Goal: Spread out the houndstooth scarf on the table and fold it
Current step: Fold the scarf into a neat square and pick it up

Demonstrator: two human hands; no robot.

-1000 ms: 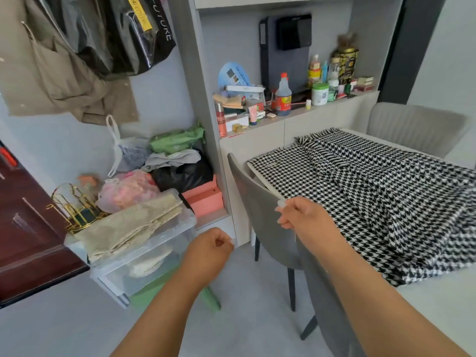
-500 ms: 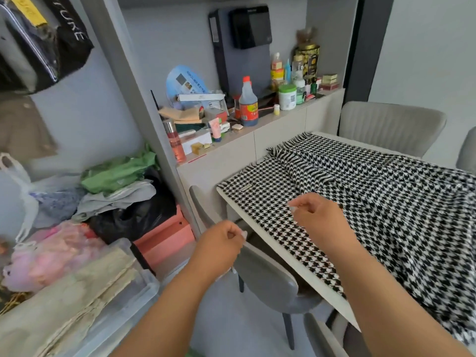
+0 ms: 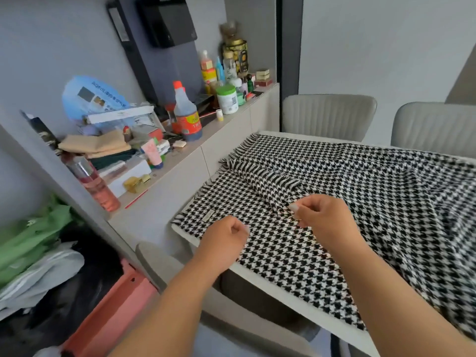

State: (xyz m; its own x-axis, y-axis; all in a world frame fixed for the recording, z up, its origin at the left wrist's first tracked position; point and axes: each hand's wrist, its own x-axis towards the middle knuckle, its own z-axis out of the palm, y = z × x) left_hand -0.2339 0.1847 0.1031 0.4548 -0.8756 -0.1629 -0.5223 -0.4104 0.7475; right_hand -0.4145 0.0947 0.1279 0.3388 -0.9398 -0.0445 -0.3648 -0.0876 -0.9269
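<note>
The black-and-white houndstooth scarf [image 3: 365, 186] lies across the white table [image 3: 280, 292]. Its fringed end is folded over into a ridge near the left end, and wrinkles run off to the right. My right hand [image 3: 322, 217] rests on the scarf with thumb and fingers pinched at the near end of that ridge. My left hand [image 3: 226, 238] is a closed fist just above the scarf's near left corner, beside a small sewn label [image 3: 208, 216]. I see nothing inside the fist.
A cluttered ledge with a sauce bottle [image 3: 186, 117], jars and boxes runs along the table's left. Two grey chairs [image 3: 327, 112] stand behind the table and another [image 3: 164, 264] is tucked under the near edge. Bags and a pink box [image 3: 110, 305] sit lower left.
My view has swung right and closer to the table. Both hands moved forward from off the table's edge to over the scarf, the right one reaching the folded ridge.
</note>
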